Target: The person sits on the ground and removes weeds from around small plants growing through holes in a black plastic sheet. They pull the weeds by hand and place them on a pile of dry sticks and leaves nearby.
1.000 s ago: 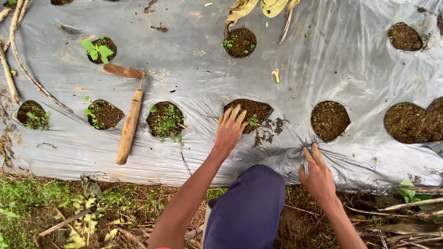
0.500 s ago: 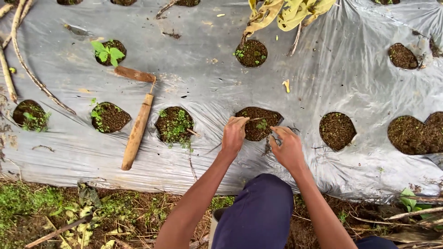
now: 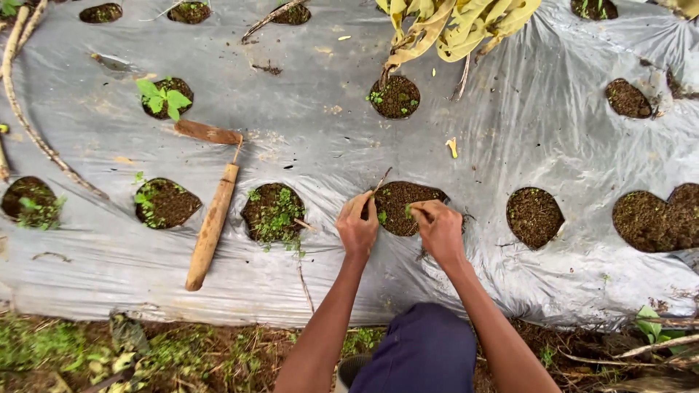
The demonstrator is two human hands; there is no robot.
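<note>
A round planting hole of dark soil [image 3: 399, 198] is cut into the grey plastic sheet [image 3: 510, 131] right in front of me. My left hand [image 3: 357, 227] rests at the hole's left rim, fingers closed on a thin twig [image 3: 381, 179] that sticks up and away. My right hand [image 3: 440, 228] is at the hole's right side, its fingertips pinched together on a small green weed [image 3: 408, 211] in the soil. Another tiny weed [image 3: 382, 216] grows between the two hands.
A wooden-handled hand hoe [image 3: 211, 227] lies on the sheet to the left, next to a weedy hole [image 3: 273, 211]. More soil holes [image 3: 534, 215] lie to the right and beyond. A leafy seedling [image 3: 162, 97] stands far left; wilted yellow leaves [image 3: 451, 22] hang at top. My blue-trousered knee [image 3: 422, 349] is below.
My right hand came off the plastic at the right and moved left to the hole. My left hand went from flat on the soil to closed on the twig. The view shifted slightly.
</note>
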